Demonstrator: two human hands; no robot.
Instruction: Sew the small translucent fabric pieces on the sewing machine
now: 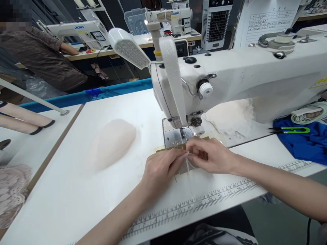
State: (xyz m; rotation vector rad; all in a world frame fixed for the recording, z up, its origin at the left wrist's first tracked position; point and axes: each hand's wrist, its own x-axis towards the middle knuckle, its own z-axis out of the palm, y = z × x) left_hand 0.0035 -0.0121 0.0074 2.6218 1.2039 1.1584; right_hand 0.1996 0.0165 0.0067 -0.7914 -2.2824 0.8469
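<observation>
A white sewing machine (230, 71) stands over the table, its presser foot (182, 133) just beyond my fingertips. My left hand (159, 166) lies palm down left of the needle area, with thumb and fingers closed on a thin translucent strip (188, 166). From the right, my right hand (213, 154) pinches the same strip, fingertips almost touching those of the left. The strip hangs toward the table's front edge; its exact kind cannot be made out. Under my hands is a brownish plate or card, partly hidden. To the left lies a sheer beige fabric piece (116, 143).
Green thread snips (293, 130) rest on blue cloth (304, 144) at the right. Pale fabric (230, 114) lies under the machine arm. A printed ruler (214, 196) runs along the front edge. Lace (14, 194) sits far left. Another person (46, 54) works behind.
</observation>
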